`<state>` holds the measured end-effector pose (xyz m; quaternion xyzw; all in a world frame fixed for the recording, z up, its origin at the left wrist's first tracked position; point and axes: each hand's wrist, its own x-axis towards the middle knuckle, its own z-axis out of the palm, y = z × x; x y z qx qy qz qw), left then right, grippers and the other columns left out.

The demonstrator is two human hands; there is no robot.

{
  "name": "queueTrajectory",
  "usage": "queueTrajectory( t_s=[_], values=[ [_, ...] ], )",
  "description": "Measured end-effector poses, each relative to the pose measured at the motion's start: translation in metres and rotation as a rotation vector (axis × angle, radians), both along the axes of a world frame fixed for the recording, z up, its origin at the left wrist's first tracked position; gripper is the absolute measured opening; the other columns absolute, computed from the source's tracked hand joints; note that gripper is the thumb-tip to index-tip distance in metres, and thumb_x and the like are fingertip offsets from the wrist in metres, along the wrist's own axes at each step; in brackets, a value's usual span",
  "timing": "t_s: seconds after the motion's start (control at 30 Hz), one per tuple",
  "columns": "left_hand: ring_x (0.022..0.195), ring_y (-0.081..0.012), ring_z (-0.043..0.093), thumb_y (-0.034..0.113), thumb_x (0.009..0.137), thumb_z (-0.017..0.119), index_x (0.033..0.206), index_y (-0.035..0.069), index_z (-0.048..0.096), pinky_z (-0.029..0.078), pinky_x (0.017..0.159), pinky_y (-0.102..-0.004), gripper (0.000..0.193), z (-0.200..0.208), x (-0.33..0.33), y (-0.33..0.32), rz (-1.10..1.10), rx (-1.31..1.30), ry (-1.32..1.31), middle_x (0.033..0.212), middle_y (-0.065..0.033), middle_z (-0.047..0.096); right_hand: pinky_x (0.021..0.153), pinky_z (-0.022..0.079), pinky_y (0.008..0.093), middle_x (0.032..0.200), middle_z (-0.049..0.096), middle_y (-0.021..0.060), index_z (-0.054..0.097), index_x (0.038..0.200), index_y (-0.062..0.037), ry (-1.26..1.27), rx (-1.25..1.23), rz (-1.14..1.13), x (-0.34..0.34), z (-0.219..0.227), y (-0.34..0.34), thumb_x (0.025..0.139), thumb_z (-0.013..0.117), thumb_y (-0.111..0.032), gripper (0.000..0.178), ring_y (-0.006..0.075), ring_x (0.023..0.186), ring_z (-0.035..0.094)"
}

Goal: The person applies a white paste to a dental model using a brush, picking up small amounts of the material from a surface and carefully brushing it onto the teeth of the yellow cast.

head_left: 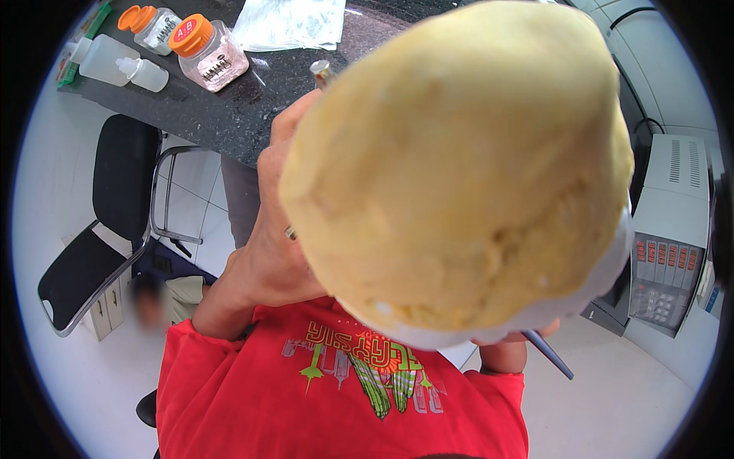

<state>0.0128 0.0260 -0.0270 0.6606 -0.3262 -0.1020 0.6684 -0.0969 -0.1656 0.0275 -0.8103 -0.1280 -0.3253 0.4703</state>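
Plainly, a yellow cast fills the space between chest and bench

The lumpy, pale-yellow, plaster-like cast [459,168] with a white lower rim is raised close to the camera, its top near the upper edge of view. The left hand [275,237] is curled closed against its left side, holding it, fingertips hidden. The right hand [547,329] is mostly covered by the cast; how far it is open cannot be told, though a dark, tapered tool [549,354] juts out beside it.

Open room lies left of the left forearm, over white floor tiles [181,183], up to a black padded chair [122,164]. The black speckled stone bench [229,126] ends in a front edge just beyond the left hand. Well back stand two orange-capped clear jars [214,65], two white plastic bottles [145,75] and a crumpled white sheet [290,27]. At right sits a pale-grey boxy machine [673,183] with red displays.
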Motion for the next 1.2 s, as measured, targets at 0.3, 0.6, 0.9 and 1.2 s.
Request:
queueTrajectory(
  t_s=[0.3,0.6,0.9,1.2],
  values=[
    [0.116,-0.0369,0.048,0.01,0.068,0.077,0.124,0.006,0.043,0.046,0.092,-0.0443,0.066,-0.0009,0.0006,0.0009,0.002,0.003,0.004,0.129,-0.0155,0.042,0.048,0.05,0.0262,0.065,0.059,0.0058,0.062,0.083,-0.0038,-0.004,0.003,0.029,0.0023,0.0003,-0.0004,0.061,0.069,0.005,0.024,0.0175,0.055,0.062],
    [0.115,-0.0363,0.049,0.011,0.068,0.078,0.123,0.006,0.045,0.045,0.093,-0.0444,0.064,-0.0011,-0.0002,0.0012,0.005,0.004,0.003,0.128,-0.0148,0.044,0.048,0.05,0.026,0.066,0.06,0.0065,0.062,0.082,-0.0037,0.004,0.004,0.028,0.0033,0.0018,0.0004,0.06,0.069,0.006,0.025,0.0175,0.054,0.061],
    [0.114,-0.0357,0.049,0.012,0.067,0.078,0.121,0.007,0.047,0.044,0.093,-0.0446,0.063,-0.001,-0.0001,0.002,0.006,0.0,0.005,0.126,-0.0142,0.046,0.048,0.05,0.0258,0.066,0.06,0.007,0.062,0.083,-0.0029,-0.009,0.01,0.036,0.0045,0.0007,0.0006,0.061,0.069,0.006,0.025,0.0174,0.053,0.061],
    [0.113,-0.0352,0.05,0.014,0.067,0.079,0.12,0.007,0.049,0.044,0.093,-0.0447,0.061,-0.002,-0.0003,0.0022,0.004,0.003,0.006,0.125,-0.0136,0.048,0.046,0.049,0.0256,0.065,0.06,0.0073,0.061,0.083,-0.0017,-0.028,0.015,0.044,0.0057,-0.0002,0.0013,0.061,0.068,0.007,0.024,0.0174,0.053,0.061]
  ],
)
